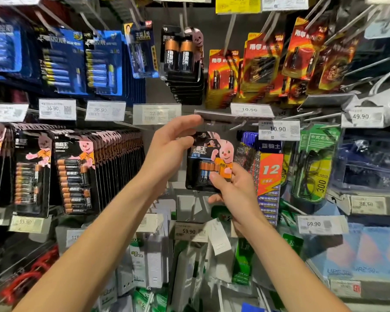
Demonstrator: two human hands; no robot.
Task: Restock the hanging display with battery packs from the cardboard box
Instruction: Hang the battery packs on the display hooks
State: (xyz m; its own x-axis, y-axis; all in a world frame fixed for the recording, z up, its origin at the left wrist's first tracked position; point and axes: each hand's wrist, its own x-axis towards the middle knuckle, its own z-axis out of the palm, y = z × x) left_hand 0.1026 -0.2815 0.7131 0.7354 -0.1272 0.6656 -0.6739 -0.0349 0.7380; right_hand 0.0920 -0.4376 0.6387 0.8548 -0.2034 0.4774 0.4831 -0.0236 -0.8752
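Bare left hand (167, 152), bare right hand (232, 190), bare forearms (95, 239), short plain thumbnail (212, 176)

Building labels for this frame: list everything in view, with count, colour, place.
black bunny-print battery pack: one, black-orange, centre, held
grey label strip: one, grey, above it
blue battery packs: several, blue, upper left
red battery packs: several, red-orange, upper right
black two-cell packs: stack, black-copper, top centre
black multi-cell packs: rows, black, left
white price tags: many, white, peg ends
left hand: thumb on pack's top
right hand: pinches pack's lower right
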